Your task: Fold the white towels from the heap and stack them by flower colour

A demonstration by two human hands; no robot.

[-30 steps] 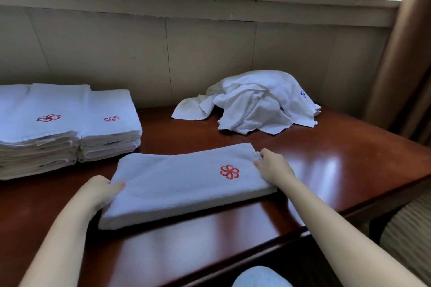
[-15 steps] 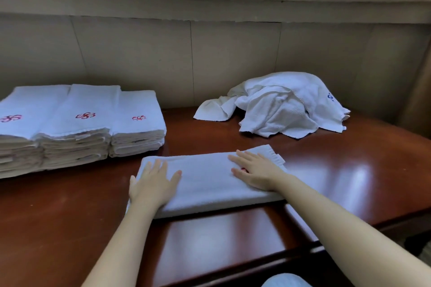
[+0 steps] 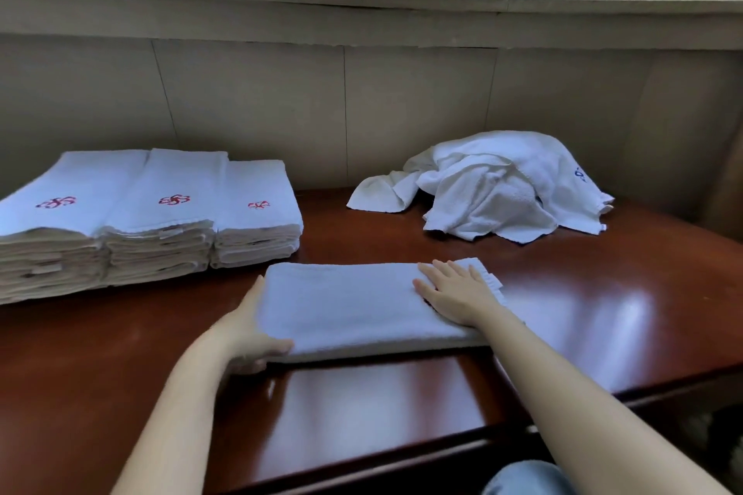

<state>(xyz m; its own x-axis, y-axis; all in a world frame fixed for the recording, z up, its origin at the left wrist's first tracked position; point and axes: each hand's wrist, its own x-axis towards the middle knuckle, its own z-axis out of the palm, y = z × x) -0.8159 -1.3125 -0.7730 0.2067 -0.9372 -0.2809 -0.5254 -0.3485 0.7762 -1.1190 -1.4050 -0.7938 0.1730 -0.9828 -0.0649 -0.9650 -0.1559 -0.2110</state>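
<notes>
On the desk (image 3: 603, 313) right in front of you lies a folded towel (image 3: 354, 305). Your left hand (image 3: 249, 330) grips its left end, thumb on top, other fingers hidden under it. Your right hand (image 3: 454, 291) lies flat on its right end, fingers straight and a little spread. Three stacks of folded towels (image 3: 152, 213) with red flowers sit far left. The heap (image 3: 494, 185) lies at the back right.

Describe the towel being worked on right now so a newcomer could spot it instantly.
On the dark wooden table, look at the near middle, in front of the folded stacks. The folded towel lies there alone, the left hand gripping one end and the right hand flat on the other.
</notes>
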